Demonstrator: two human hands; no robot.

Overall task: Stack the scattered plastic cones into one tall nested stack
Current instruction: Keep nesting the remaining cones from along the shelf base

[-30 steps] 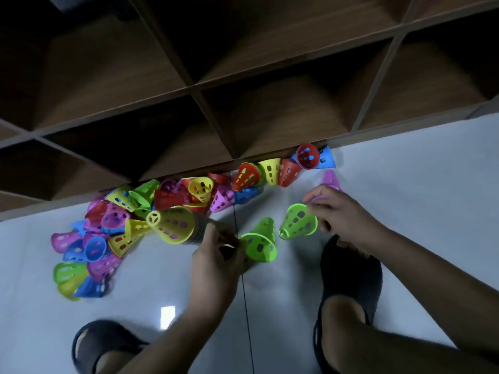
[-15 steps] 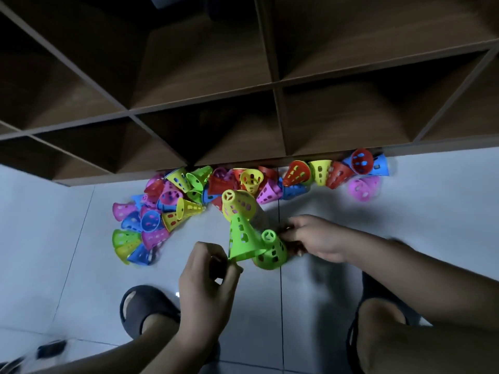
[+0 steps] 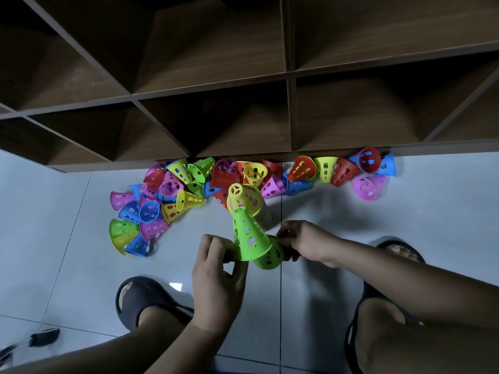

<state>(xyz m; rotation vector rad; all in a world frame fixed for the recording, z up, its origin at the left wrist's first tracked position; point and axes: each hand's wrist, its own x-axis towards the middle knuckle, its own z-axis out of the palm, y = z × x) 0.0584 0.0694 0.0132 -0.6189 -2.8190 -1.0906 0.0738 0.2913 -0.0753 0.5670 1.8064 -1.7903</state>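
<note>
Pale tiles (image 3: 405, 211) are strewn with loose cones (image 3: 172, 190), while an upper green cone (image 3: 247, 238) is pinched in the left hand's (image 3: 216, 268) curled fingers and a lower green cone (image 3: 271, 257) in the right hand's (image 3: 306, 241).

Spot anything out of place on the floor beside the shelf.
Yes: loose plastic cones lie mostly tipped on their sides in a jumbled heap along the base of the wooden shelf, not nested.

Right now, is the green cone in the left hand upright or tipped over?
Upright, leaning slightly: the green cone has its narrow end pointing up, and its wide rim sits low where the left hand grips it.
</note>
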